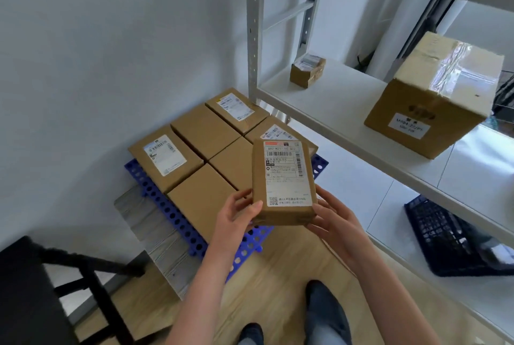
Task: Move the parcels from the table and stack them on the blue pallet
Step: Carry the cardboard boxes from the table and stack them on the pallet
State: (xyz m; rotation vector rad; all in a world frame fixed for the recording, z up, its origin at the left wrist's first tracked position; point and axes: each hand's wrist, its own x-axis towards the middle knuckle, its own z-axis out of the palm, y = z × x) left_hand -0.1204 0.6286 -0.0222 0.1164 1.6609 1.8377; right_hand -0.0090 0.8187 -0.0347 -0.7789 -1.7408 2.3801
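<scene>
Small cardboard parcel [283, 180], held above the near edge of the blue pallet [172, 216]. Left hand [236, 219] and right hand [336, 222] grip its near end from opposite sides. It looks rigid, matte, sharp-edged and probably light; the glossy label may be slick. Similar brown cartons [205, 130] lie flat on the pallet.

Label [284, 171] on the parcel [282, 216] reads roughly "B82 N217 00 Q22"; others blurred.
</scene>
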